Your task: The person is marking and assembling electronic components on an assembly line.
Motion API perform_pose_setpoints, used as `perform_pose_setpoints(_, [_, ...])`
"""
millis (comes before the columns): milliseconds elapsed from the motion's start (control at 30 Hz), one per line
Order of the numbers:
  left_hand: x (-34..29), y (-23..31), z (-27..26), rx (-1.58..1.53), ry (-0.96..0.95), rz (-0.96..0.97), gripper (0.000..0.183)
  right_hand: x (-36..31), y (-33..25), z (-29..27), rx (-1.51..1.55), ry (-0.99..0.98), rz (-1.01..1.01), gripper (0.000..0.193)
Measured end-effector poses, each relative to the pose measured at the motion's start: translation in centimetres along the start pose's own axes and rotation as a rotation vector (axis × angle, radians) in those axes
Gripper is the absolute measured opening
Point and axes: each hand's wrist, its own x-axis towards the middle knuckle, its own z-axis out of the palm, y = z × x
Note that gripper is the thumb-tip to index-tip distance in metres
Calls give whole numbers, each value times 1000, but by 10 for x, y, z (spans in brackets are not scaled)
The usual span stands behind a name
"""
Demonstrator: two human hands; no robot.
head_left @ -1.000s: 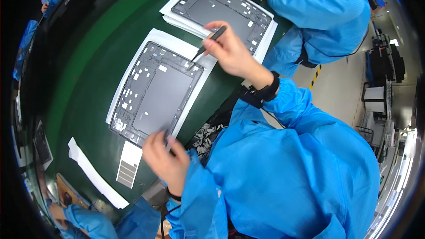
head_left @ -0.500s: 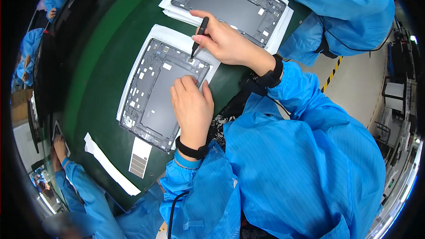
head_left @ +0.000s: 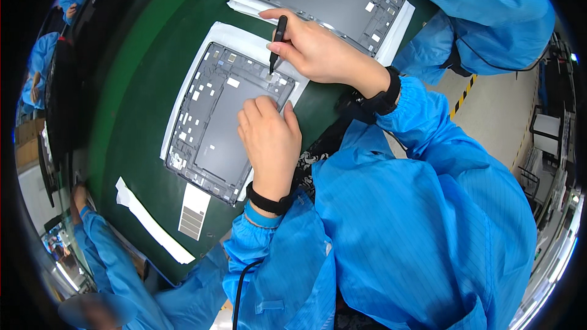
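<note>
A dark grey tablet housing [head_left: 226, 128], dotted with small white pads, lies on a white sheet [head_left: 223, 32] on the green table. My left hand [head_left: 272, 137] rests on its near edge, fingers bent and thumb apart, gripping nothing. Pinched in my right hand [head_left: 327, 55] is a slim black pen-like tool [head_left: 279, 38]; its exact kind is unclear. The thin tip points down at the housing's upper right corner, close to a small light patch. Whether the tip touches the surface cannot be made out.
A second tablet housing [head_left: 318, 0] lies on white sheets beyond my right hand. Nearer left are a card with grey strips [head_left: 192, 220] and a long white strip [head_left: 153, 223]. Co-workers in blue sleeves [head_left: 483, 12] sit at the right and lower left [head_left: 113, 250].
The whole view has shifted slightly. The black tool stands a little more upright, its tip still over the same corner. My left hand stays on the housing.
</note>
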Motion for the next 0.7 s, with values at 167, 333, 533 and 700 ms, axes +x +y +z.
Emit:
perform_pose_setpoints(167, [0,0,0,2,-11,-12,20,-1,-10,-1,-38,-12,-57,38])
perform_pose_setpoints(333, [1,2,-2,2,-14,-17,20,-2,-4,4,-66,32,-99,31])
perform_pose_setpoints(533, [5,9,-1,61,22,-34,29,-2,-6,8,-91,65,-191,21])
perform_pose_setpoints(700, [13,15,8,218,-3,8,57,-5,-3,10,-59,74,-207,17])
